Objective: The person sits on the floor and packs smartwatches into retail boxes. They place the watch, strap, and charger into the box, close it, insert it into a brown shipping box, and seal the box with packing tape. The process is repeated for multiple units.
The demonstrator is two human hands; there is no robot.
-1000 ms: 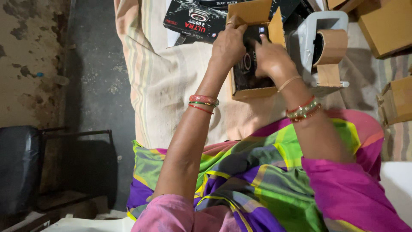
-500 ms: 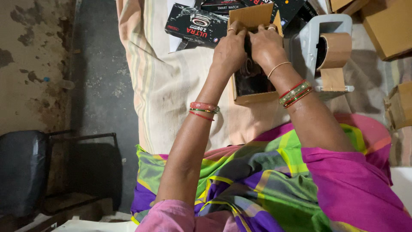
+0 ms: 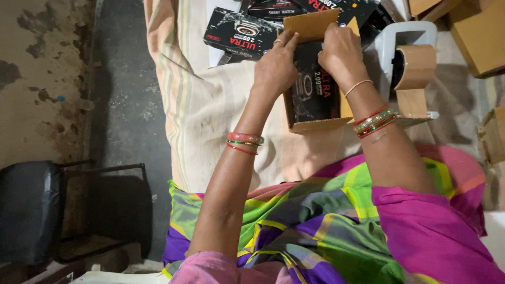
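Cloth (image 3: 210, 110): pale striped sheet spread over the dark floor (image 3: 126, 94); it serves as the work surface and bears everything below.

Chair (image 3: 31, 210): black seat on a metal frame, lower left, well apart from the work.

Tape dispenser (image 3: 405, 58): grey frame with a brown tape roll, just right of the carton and near the right wrist.

Spare cartons (image 3: 481, 31): plain brown cardboard, upper right and right edge, unfolded or partly so.

Carton (image 3: 315, 123): small brown cardboard box lying on the cloth in front of the person, far flap (image 3: 311, 23) raised, near flap lying flat.

Black box (image 3: 314, 87): printed retail box, seated inside the carton, face up, most of it showing between the hands.

Loose black boxes (image 3: 239, 34): same kind, lying on the cloth beyond the carton.

Left hand (image 3: 276, 66): fingers extended and pressed onto the black box and the carton's left wall; a flat press, not a closed grasp.

Right hand (image 3: 342, 50): curled over the far right corner of the carton at the flap; whether it pinches the flap or only rests on it cannot be told.

Handling note (judgement): press the black box evenly until it sits level below the rim, hold the walls square, and keep the flaps clear of its corners.
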